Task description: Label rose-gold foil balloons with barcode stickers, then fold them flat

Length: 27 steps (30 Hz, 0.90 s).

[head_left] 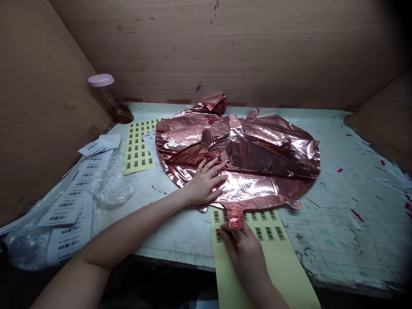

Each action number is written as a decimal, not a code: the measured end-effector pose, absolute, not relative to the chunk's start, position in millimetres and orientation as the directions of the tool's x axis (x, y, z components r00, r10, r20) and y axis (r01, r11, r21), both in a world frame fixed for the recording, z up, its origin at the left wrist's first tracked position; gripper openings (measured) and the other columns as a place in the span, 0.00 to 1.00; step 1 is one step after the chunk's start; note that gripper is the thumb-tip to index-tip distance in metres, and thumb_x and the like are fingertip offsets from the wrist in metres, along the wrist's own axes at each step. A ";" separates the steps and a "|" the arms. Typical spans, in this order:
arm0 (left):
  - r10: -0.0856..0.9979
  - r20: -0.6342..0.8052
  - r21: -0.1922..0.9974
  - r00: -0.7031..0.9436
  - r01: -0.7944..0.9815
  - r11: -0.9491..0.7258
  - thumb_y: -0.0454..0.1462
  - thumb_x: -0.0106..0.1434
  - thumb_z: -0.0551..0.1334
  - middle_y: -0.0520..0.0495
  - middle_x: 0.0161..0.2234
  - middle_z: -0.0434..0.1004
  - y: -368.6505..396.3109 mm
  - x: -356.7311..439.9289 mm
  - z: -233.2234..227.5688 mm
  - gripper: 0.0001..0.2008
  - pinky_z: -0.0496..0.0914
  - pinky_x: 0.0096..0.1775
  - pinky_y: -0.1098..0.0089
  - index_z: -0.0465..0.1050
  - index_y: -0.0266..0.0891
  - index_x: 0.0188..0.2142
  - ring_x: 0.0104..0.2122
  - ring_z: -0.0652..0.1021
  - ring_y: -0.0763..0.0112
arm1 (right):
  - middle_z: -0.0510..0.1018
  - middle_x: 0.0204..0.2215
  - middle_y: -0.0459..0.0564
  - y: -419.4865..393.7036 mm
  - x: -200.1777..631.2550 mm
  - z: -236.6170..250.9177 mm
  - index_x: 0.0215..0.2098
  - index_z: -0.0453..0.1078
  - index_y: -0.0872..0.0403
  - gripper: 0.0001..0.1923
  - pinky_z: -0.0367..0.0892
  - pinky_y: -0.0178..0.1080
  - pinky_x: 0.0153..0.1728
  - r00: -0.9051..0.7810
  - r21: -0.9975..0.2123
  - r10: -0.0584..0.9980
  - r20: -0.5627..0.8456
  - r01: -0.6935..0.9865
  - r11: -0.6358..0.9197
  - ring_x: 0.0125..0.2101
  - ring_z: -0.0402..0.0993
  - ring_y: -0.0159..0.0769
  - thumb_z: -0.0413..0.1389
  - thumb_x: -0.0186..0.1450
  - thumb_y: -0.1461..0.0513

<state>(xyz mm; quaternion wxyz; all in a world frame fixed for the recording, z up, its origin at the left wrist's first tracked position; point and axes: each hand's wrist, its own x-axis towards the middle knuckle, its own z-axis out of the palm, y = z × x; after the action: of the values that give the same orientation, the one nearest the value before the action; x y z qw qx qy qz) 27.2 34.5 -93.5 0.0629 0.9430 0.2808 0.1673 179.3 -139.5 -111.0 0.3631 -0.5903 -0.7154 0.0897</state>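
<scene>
1. Two bare hands work at a pale table (337, 206) set in a nook of brown board walls (225, 47) at the back and on both sides
2. Scratches, grey smears and small pink flecks mark the tabletop, thickest toward the right
3. Left hand (206, 182) lies flat and open, fingers spread, on the near-left part of a deflated rose-gold foil balloon (257, 159) that is spread across the middle of the table; it grips nothing
4. Right hand (244, 246) rests palm down on a yellow label sheet (277, 266), fingers loosely bent, fingertips at the barcode rows just beside the balloon's neck (235, 218); it may be pinching a label, but I cannot tell
5. That sheet hangs over the table's near edge, its top end tucked under the balloon's rim
6. Second yellow sheet (138, 148) of barcodes lies flat left of the balloon, touching its edge
7. Crumpled foil wad (214, 103) sits at the back wall, just behind the balloon
8. Bottle (111, 98) with a pink cap leans in the back-left corner
9. White barcode strips (72, 197) and clear plastic bags (112, 182) pile along the left edge
</scene>
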 end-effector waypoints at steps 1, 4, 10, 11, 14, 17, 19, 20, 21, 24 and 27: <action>0.552 0.284 0.216 0.784 0.509 -0.833 0.48 0.68 0.56 0.38 0.68 0.54 34.5 26.9 -94.0 0.23 0.43 0.65 0.43 0.69 0.40 0.58 0.69 0.50 0.49 | 0.77 0.36 0.54 -139.9 179.6 -110.1 0.37 0.69 0.53 0.07 0.71 0.39 0.30 -0.036 -0.568 0.914 0.404 0.773 0.282 0.32 0.76 0.41 0.50 0.70 0.63; 0.552 0.299 0.216 0.778 0.509 -0.834 0.48 0.68 0.57 0.38 0.68 0.54 34.6 26.4 -95.5 0.23 0.43 0.65 0.44 0.69 0.40 0.58 0.68 0.50 0.49 | 0.77 0.35 0.54 -138.5 179.8 -108.5 0.36 0.69 0.53 0.08 0.70 0.38 0.29 -0.007 -0.607 0.932 0.361 0.757 0.241 0.31 0.76 0.40 0.49 0.70 0.62; 0.549 0.298 0.224 0.780 0.502 -0.835 0.47 0.68 0.57 0.37 0.68 0.53 35.3 25.4 -97.8 0.24 0.43 0.65 0.43 0.69 0.40 0.59 0.69 0.49 0.48 | 0.75 0.25 0.49 -126.3 172.4 -110.6 0.29 0.67 0.51 0.07 0.65 0.38 0.23 0.084 -0.629 0.991 0.102 0.778 -0.001 0.26 0.72 0.40 0.51 0.65 0.62; 0.549 0.300 0.228 0.780 0.500 -0.835 0.47 0.68 0.57 0.37 0.68 0.53 35.5 25.2 -98.1 0.24 0.44 0.65 0.43 0.68 0.40 0.59 0.69 0.49 0.47 | 0.74 0.25 0.49 -128.0 171.5 -110.0 0.29 0.66 0.51 0.07 0.65 0.38 0.23 0.088 -0.638 0.993 0.075 0.770 -0.020 0.26 0.71 0.40 0.51 0.65 0.62; 0.556 0.299 0.243 0.775 0.502 -0.830 0.46 0.68 0.57 0.37 0.68 0.54 36.2 25.0 -97.7 0.24 0.45 0.65 0.43 0.68 0.39 0.59 0.68 0.49 0.47 | 0.74 0.29 0.52 -148.2 176.7 -99.2 0.32 0.66 0.50 0.06 0.70 0.42 0.28 0.010 -0.682 0.989 0.147 0.725 0.094 0.30 0.73 0.43 0.49 0.67 0.61; 0.542 0.278 0.262 0.793 0.480 -0.837 0.49 0.67 0.57 0.38 0.68 0.54 35.2 25.1 -93.8 0.25 0.44 0.65 0.41 0.68 0.41 0.59 0.68 0.49 0.46 | 0.74 0.32 0.51 -176.6 198.3 -70.2 0.34 0.64 0.48 0.06 0.73 0.40 0.30 -0.250 -0.811 0.959 0.133 0.529 0.250 0.33 0.74 0.41 0.49 0.69 0.64; 0.491 0.230 0.281 0.840 0.426 -0.860 0.52 0.65 0.59 0.39 0.68 0.54 32.2 25.5 -89.6 0.27 0.42 0.65 0.39 0.67 0.44 0.60 0.68 0.49 0.45 | 0.75 0.31 0.48 -182.1 217.6 -46.7 0.35 0.64 0.46 0.07 0.73 0.37 0.30 -0.393 -0.900 0.914 0.100 0.357 0.252 0.31 0.75 0.37 0.50 0.70 0.64; 0.464 0.198 0.294 0.863 0.399 -0.869 0.53 0.64 0.60 0.39 0.67 0.55 29.9 25.8 -87.5 0.30 0.42 0.65 0.39 0.65 0.45 0.61 0.68 0.49 0.44 | 0.75 0.30 0.47 -177.9 226.3 -37.0 0.35 0.64 0.46 0.06 0.73 0.36 0.30 -0.378 -0.920 0.920 0.105 0.313 0.234 0.31 0.75 0.37 0.51 0.70 0.63; 0.441 0.167 0.307 0.882 0.379 -0.873 0.54 0.63 0.61 0.39 0.67 0.56 27.3 26.1 -85.6 0.32 0.41 0.65 0.39 0.63 0.45 0.63 0.68 0.50 0.44 | 0.75 0.30 0.46 -168.9 233.5 -30.2 0.37 0.65 0.46 0.05 0.74 0.37 0.31 -0.304 -0.930 0.946 0.108 0.306 0.205 0.31 0.75 0.37 0.52 0.70 0.63; 0.430 0.119 0.332 0.895 0.373 -0.867 0.55 0.62 0.61 0.38 0.66 0.57 19.0 27.2 -82.6 0.38 0.42 0.65 0.41 0.58 0.42 0.66 0.68 0.52 0.45 | 0.75 0.32 0.48 -123.6 243.6 -31.1 0.39 0.66 0.48 0.03 0.73 0.39 0.33 -0.029 -0.941 0.999 0.045 0.335 0.052 0.33 0.75 0.38 0.57 0.67 0.59; 0.430 0.108 0.323 0.896 0.378 -0.868 0.53 0.63 0.61 0.37 0.67 0.57 14.5 27.8 -83.1 0.36 0.44 0.65 0.42 0.57 0.40 0.66 0.68 0.52 0.46 | 0.74 0.34 0.49 -80.0 241.2 -53.9 0.39 0.65 0.51 0.12 0.73 0.40 0.35 -0.035 -0.972 0.996 -0.081 0.226 -0.071 0.34 0.74 0.38 0.61 0.63 0.55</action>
<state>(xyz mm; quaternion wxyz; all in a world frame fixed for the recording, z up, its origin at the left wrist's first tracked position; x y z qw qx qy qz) 27.8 14.5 -83.1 0.1485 0.9623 0.2098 0.0886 241.2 -80.0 -53.9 0.4097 -0.5608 -0.5448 0.4699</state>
